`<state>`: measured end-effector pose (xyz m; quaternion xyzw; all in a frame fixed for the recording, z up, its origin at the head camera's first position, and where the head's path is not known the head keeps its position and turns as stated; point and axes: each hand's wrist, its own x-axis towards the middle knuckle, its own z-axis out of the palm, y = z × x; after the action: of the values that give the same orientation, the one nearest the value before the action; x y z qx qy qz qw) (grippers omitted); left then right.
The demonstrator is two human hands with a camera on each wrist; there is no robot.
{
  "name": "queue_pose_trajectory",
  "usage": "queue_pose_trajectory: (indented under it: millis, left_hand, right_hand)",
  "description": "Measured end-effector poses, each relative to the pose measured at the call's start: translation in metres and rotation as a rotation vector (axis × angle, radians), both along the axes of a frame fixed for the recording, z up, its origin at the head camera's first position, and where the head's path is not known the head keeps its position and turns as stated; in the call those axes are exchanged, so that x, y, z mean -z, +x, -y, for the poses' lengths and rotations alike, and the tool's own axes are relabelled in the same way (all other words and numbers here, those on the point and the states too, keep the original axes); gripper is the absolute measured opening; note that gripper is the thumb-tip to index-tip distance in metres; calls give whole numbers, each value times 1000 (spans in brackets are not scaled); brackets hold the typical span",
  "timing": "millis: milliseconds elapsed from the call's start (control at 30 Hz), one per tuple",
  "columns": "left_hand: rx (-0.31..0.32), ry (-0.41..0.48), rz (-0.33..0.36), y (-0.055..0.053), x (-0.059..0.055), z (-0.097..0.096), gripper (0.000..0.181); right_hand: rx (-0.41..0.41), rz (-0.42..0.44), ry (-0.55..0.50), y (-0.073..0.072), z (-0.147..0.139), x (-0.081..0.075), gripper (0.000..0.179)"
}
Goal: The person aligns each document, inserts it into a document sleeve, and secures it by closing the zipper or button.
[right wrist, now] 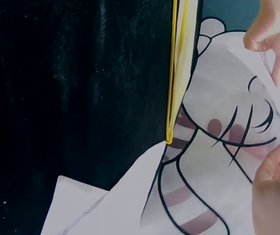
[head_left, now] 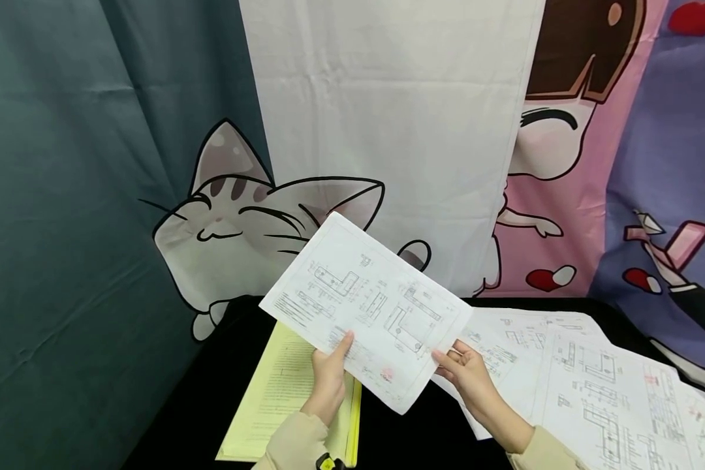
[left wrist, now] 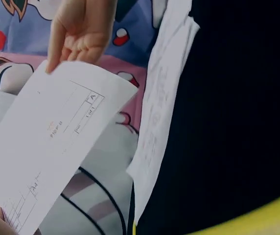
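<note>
A white sheet of paper (head_left: 376, 307) printed with technical drawings is held up, tilted, between both hands in the head view. My left hand (head_left: 329, 378) pinches its lower edge, thumb on the printed face. At the sheet's right edge my right hand (head_left: 467, 375) pinches it between thumb and fingers. The left wrist view shows the sheet (left wrist: 57, 127) from close by, with the right hand (left wrist: 83, 34) at its far end. Beneath the left hand lies a yellow stack of printed paper (head_left: 270, 391). Whether the held paper is one sheet or more, I cannot tell.
More drawing sheets (head_left: 611, 391) lie spread and overlapping on the black table (head_left: 405, 437) at the right. Behind the table hangs a cartoon-printed curtain (head_left: 399, 130). A yellow edge (right wrist: 172, 98) of the stack shows in the right wrist view.
</note>
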<state>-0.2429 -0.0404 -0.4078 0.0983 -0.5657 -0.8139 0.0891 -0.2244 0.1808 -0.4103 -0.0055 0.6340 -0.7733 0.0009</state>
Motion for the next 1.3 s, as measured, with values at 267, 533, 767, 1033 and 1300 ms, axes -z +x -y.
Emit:
queue_pose_trajectory:
  millis: [267, 533, 767, 1033, 1300]
  left_hand:
    - [142, -243, -13, 11, 2, 29, 35]
    - [321, -463, -19, 24, 4, 49, 38]
    - [507, -484, -15, 24, 9, 48, 40]
    - [580, -451, -14, 22, 17, 41, 42]
    - [517, -672, -11, 13, 34, 44, 19]
  right_hand:
    - [-182, -95, -83, -5, -29, -4, 20]
    - [-442, -129, 263, -11, -46, -8, 16]
    - [-326, -198, 420, -9, -41, -5, 29]
    - [-258, -304, 533, -8, -40, 6, 22]
    - [-148, -216, 642, -12, -55, 20, 21]
